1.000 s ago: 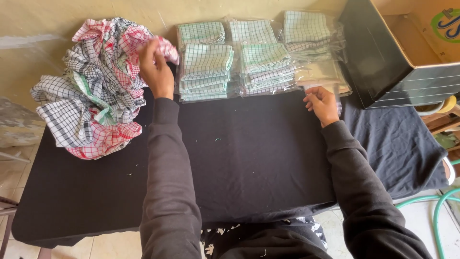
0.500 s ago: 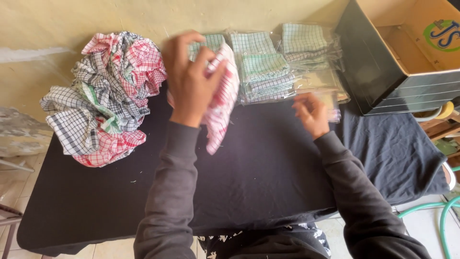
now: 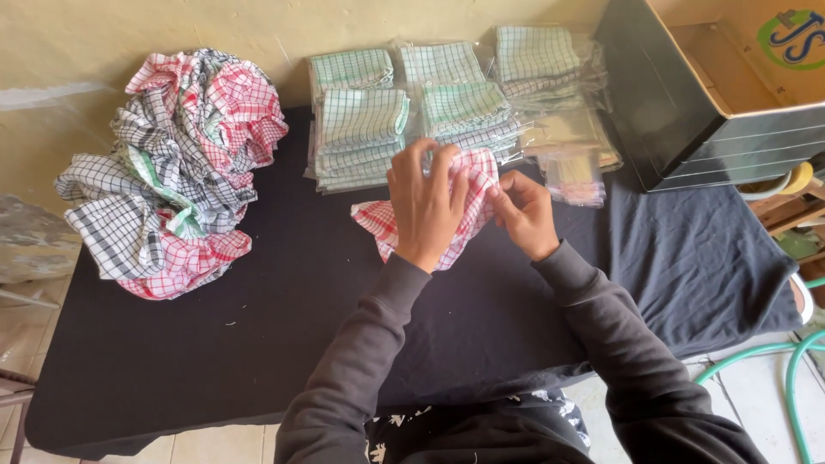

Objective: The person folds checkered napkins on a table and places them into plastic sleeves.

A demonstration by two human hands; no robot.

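Where one lifted before, both hands (image 3: 468, 206) on red-checked cloth (image 3: 430, 225).

**Red checked cloth in both hands**

I see one red-and-white checked cloth (image 3: 455, 215), held up just above the black table cover, in front of the stacks of folded green cloths. It is crumpled and only partly spread: one corner hangs out to the left and lies low near the table, while the rest is bunched. My left hand (image 3: 427, 202) covers its middle, fingers curled over the fabric. My right hand (image 3: 524, 213) pinches the edge on the right side. Thin red lines form a small grid on white.
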